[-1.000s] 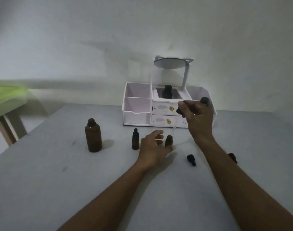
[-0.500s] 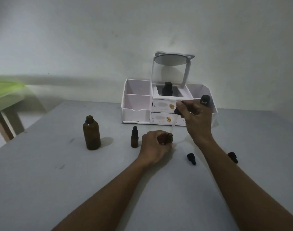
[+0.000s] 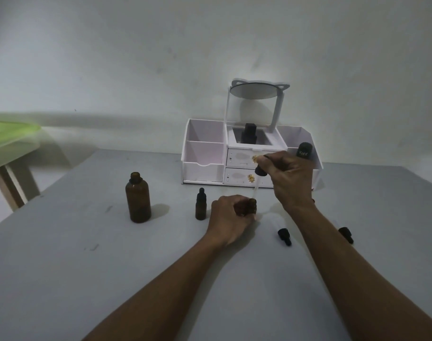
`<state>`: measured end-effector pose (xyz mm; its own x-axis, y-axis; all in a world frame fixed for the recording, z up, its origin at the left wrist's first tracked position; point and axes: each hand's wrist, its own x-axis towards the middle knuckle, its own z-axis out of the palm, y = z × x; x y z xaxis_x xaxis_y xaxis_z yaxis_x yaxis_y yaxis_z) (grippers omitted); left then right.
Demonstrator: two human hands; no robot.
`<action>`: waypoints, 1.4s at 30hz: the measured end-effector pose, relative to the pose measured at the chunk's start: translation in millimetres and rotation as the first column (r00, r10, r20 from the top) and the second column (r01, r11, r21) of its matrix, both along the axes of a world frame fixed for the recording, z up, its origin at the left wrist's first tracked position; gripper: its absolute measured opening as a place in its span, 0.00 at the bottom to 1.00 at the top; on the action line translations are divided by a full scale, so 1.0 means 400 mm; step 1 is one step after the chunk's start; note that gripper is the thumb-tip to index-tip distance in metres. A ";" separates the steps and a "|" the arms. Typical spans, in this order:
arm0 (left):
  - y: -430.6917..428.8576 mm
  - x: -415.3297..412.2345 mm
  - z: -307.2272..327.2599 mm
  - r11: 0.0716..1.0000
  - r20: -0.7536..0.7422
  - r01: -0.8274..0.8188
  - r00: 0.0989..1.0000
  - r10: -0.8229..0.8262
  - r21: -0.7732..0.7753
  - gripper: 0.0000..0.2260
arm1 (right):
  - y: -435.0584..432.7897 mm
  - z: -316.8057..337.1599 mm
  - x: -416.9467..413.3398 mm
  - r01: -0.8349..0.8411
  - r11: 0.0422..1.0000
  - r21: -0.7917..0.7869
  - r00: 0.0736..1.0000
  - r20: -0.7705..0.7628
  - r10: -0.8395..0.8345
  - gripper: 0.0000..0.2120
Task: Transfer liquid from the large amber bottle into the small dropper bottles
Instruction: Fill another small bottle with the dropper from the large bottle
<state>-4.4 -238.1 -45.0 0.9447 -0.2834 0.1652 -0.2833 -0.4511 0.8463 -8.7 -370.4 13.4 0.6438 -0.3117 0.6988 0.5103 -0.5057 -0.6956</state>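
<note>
Item, as I logged it: small open dropper bottle (image 3: 251, 206), upright near the middle of the grey table (image 3: 87, 267), with the left hand (image 3: 231, 219) curled round its body. Above it was the dropper (image 3: 259, 177), its glass tube slanting down to the bottle's mouth and its black bulb pinched in the fingers of the right hand (image 3: 290, 179); I could not tell whether the tip was inside. Just left stood a capped dropper bottle (image 3: 200, 205). Further left was the large amber bottle (image 3: 138, 201), uncapped and upright. Two loose black caps (image 3: 284, 236) (image 3: 346, 234) lay on either side of the right forearm. At the back was a white organiser (image 3: 202, 153) with a mirror (image 3: 255, 91).
</note>
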 end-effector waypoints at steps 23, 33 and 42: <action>0.204 -0.053 0.033 0.994 -0.055 0.108 0.993 -0.107 0.017 0.19 | 0.108 0.157 -0.030 -0.054 0.989 0.137 0.989 0.147 0.033 0.05; 0.595 -0.024 0.010 0.917 0.028 -0.399 0.917 0.399 0.000 0.13 | 0.356 0.163 0.033 -0.394 0.879 0.271 0.918 0.062 0.392 0.04; 0.542 0.037 0.017 0.922 0.004 -0.323 0.943 0.332 -0.211 0.31 | 0.440 0.134 0.092 -0.366 0.904 0.223 0.926 -0.011 0.378 0.04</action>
